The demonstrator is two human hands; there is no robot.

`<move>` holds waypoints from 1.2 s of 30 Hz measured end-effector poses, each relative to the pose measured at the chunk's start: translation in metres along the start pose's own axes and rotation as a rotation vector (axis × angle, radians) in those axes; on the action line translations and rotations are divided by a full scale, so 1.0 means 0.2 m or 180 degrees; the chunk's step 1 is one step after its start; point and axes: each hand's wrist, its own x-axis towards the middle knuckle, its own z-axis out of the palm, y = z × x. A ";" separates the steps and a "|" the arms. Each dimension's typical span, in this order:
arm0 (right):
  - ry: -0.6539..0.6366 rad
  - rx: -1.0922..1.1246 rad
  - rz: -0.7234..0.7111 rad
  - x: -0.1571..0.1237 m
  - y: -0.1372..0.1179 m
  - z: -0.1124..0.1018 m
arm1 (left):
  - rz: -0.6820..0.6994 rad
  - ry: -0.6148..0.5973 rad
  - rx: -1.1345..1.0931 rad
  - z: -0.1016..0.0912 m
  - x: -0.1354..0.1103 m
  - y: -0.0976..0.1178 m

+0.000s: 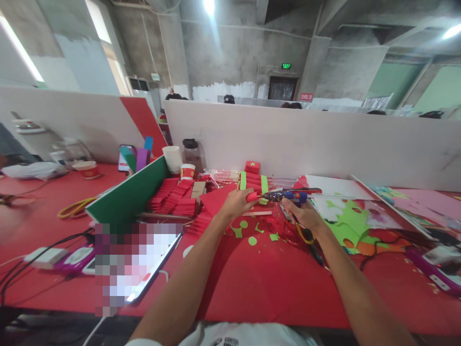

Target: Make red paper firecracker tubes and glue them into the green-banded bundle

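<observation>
The step in hand looks like applying glue: the right hand (301, 211) has its fingers wrapped around the grip of a blue-and-dark, speckled plastic glue gun (282, 196), its nozzle pointing left at a small, bright red, roll-shaped piece (253, 197). The left hand (236, 203) pinches that piece between thumb and fingers, just in front of a bundle of red paper rolls (254, 182) crossed by 2 lime-green strips and above the cluttered middle of the red tabletop (268, 298). In my judgement, the next move calls for a steady left pinch and a light squeeze of the trigger, with fingertips kept clear of the hot nozzle. Whether the nozzle touches the piece or stops just short, I cannot tell; no glue can be made out. The right fingertips and trigger are largely hidden, and the left hand covers 1 end of the piece. The yellow-and-black item (304, 234) below the right hand is too blurred to identify, and pixelation masks much of the bright-screened, slim tablet (144, 269) at left.
</observation>
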 end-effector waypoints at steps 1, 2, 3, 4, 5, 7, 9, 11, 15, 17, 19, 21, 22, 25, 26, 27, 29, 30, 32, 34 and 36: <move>0.0002 -0.0016 -0.0015 0.00 0.00 0.00 | 0.0000 -0.0025 0.0027 0.00 0.00 0.00; 0.0008 -0.0022 -0.0022 0.00 0.00 0.00 | -0.0003 -0.0051 0.0057 0.00 0.00 0.01; 0.0020 -0.0014 -0.0015 0.00 -0.01 0.00 | -0.0009 -0.0074 0.0083 0.00 0.00 0.01; 0.0040 0.0007 0.0008 0.00 -0.02 0.00 | -0.0017 -0.0091 0.0102 0.00 0.00 0.01; 0.0063 0.0034 0.0043 0.00 -0.02 0.00 | -0.0025 -0.0099 0.0108 0.00 0.00 0.01; 0.0076 0.0090 0.0093 0.00 -0.04 0.00 | -0.0026 -0.0092 0.0070 0.00 0.00 0.00; 0.0021 0.0149 0.0085 0.00 -0.06 0.00 | -0.0048 -0.0037 -0.0012 0.01 0.00 0.00; -0.0055 0.0178 0.0091 -0.01 -0.07 -0.01 | -0.0100 0.0044 -0.0108 0.01 0.00 -0.01; -0.0028 0.0142 0.0244 -0.01 -0.09 -0.03 | -0.0226 0.0226 -0.0259 0.02 0.01 -0.02; 0.0130 0.0137 0.0311 0.00 -0.10 -0.04 | -0.0273 0.0318 -0.0315 0.02 0.01 -0.02; 0.0348 0.0185 0.0408 0.01 -0.09 -0.04 | -0.0299 0.0383 -0.0396 0.01 0.01 -0.02; 0.0466 0.0327 0.0533 0.01 -0.07 -0.05 | -0.0321 0.0425 -0.0505 0.01 0.01 -0.02; 0.0451 0.0435 0.0581 0.02 -0.06 -0.05 | -0.0337 0.0455 -0.0563 0.01 0.01 -0.02; 0.0223 0.0824 0.0564 0.03 -0.01 -0.05 | -0.0435 0.0605 -0.0686 0.02 0.02 -0.03; 0.0143 0.0931 0.0536 0.03 0.01 -0.06 | -0.0470 0.0656 -0.0711 0.02 0.02 -0.04; 0.0091 0.1003 0.0519 0.03 0.02 -0.06 | -0.0492 0.0697 -0.0732 0.03 0.02 -0.04; 0.0118 0.1015 0.0533 0.03 0.02 -0.07 | -0.0486 0.0741 -0.0791 0.03 0.02 -0.03; 0.0191 0.0926 0.0546 0.03 0.02 -0.07 | -0.0462 0.0757 -0.0835 0.03 0.02 -0.03; 0.0319 0.0584 0.0552 0.03 0.02 -0.09 | -0.0385 0.0779 -0.0956 0.02 0.02 -0.02; 0.0318 0.0192 0.0582 0.04 0.04 -0.11 | -0.0288 0.0771 -0.1116 0.01 0.01 -0.01; 0.0220 -0.0015 0.0675 0.05 0.08 -0.14 | -0.0200 0.0762 -0.1267 0.00 0.01 0.01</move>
